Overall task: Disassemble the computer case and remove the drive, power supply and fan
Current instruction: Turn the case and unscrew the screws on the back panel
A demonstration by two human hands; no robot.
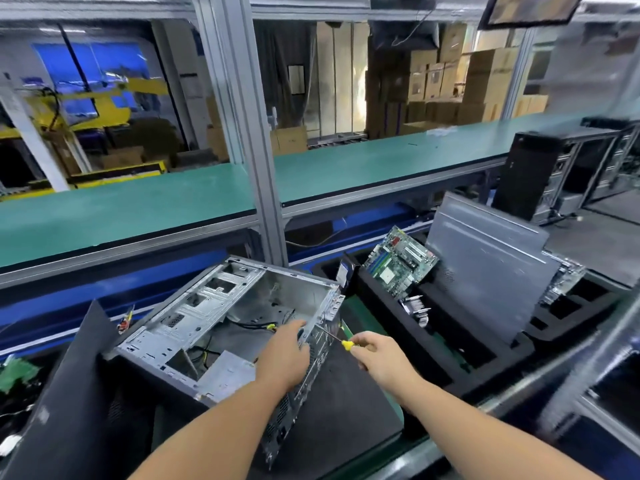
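Nearest the viewer, two bare forearms reach toward the computer case (225,327), the landmark for all positions below. The left hand (282,355) grasps the case's rear edge, fingers curled over the metal rim. The right hand (375,358), just right of the case, is clenched round a yellow-handled screwdriver (341,342) whose thin shaft points at the rear panel near the left hand's fingertips; whether the tip touches the metal cannot be told.

The case lies on its side, tilted, open side up, resting on a dark mat (346,410). Its interior shows bare sheet metal, loose black and yellow cables (256,327) and a grey bracket plate (225,372). A black panel (69,375) leans against the case's left side.

Right of the case, a black foam tray (433,355) holds an upright green motherboard (401,268); beyond it a grey side panel (485,268) stands tilted in the foam.

Behind the case runs a green-topped conveyor bench (138,209) with an aluminium post (242,133). Far right of the case stand black tower chassis (540,171); stacked cardboard boxes (450,81) fill the background
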